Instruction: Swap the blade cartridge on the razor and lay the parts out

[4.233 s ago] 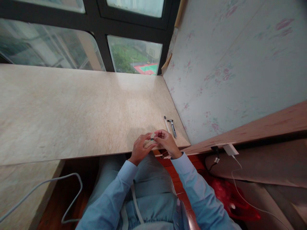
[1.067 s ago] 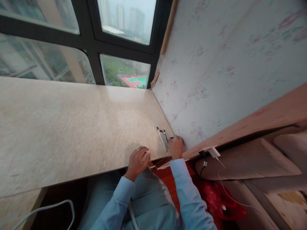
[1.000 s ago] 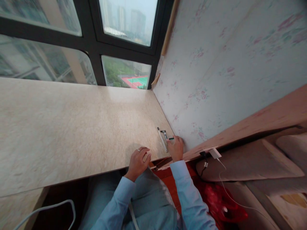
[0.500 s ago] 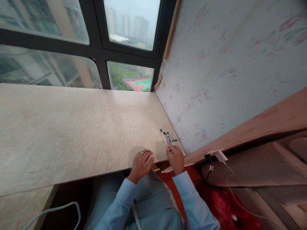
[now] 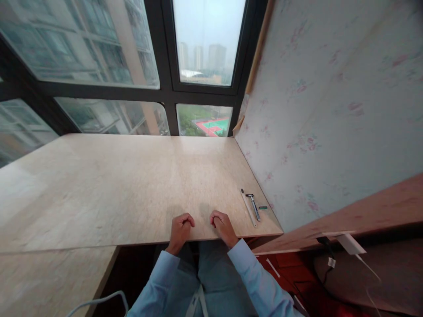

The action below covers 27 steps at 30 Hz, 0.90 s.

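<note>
Both hands rest at the front edge of the pale, stone-patterned tabletop [image 5: 132, 185], a short gap apart. My left hand [image 5: 181, 228] is curled into a loose fist, with nothing showing in it. Likewise my right hand [image 5: 224, 225] is closed, its thumb folded against the fingers, and no object shows there. To the right of it lies a slim white toothbrush [image 5: 248, 208] with a dark head. A razor [image 5: 254, 208] with a dark handle is beside the toothbrush, head toward the window. Right of the razor is a small flat dark-green piece [image 5: 263, 207], too small to identify.
A floral-papered wall [image 5: 297, 132] bounds the tabletop on the right. Dark-framed windows [image 5: 201, 93] stand behind it. At lower right, a white plug adapter [image 5: 350, 245] with a cable sits below the wall's edge. A pale cable [image 5: 105, 299] loops at lower left.
My right hand has moved left, away from the razor and toothbrush, to beside my left hand. Both hands are now curled at the table edge. The view has shifted left.
</note>
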Tool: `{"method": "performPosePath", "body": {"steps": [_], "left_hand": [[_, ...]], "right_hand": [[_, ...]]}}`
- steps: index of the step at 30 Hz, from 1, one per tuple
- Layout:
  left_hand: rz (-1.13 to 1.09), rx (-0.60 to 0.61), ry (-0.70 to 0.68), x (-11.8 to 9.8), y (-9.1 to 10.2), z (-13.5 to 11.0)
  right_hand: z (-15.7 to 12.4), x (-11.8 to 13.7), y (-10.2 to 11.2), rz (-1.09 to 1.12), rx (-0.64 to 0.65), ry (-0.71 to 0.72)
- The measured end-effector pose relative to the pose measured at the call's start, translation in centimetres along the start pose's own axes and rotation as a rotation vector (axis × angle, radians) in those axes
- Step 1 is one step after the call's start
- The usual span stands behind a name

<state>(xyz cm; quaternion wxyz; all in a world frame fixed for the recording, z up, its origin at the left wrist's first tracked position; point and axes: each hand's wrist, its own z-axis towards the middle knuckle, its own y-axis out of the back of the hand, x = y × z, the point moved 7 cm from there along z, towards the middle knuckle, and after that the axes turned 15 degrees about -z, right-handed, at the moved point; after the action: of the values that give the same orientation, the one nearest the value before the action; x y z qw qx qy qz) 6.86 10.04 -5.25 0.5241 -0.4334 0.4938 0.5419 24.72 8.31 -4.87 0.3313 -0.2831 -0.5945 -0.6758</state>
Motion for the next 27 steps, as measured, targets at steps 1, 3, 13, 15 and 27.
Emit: {"method": "performPosePath", "body": {"steps": [1,3,13,15,27], "left_hand": [[0.012,-0.022,0.001,0.0,1.2,0.3],[0.022,-0.052,-0.005,-0.1,3.0,0.7],[0.032,-0.109,-0.009,0.3,3.7,0.7],[0.034,-0.093,-0.006,0.3,3.5,0.7],[0.039,-0.053,0.013,0.3,3.1,0.5]], "right_hand": [[0.5,-0.1,-0.5,-0.005,-0.009,0.001],[1.2,-0.1,-1.1,-0.028,-0.037,0.005],[0.2,0.1,-1.2,-0.092,-0.049,0.055],[0.3,0.1,-1.2,-0.090,-0.055,0.057],[0.2,0.2,-0.9,-0.060,-0.078,0.065]]}}
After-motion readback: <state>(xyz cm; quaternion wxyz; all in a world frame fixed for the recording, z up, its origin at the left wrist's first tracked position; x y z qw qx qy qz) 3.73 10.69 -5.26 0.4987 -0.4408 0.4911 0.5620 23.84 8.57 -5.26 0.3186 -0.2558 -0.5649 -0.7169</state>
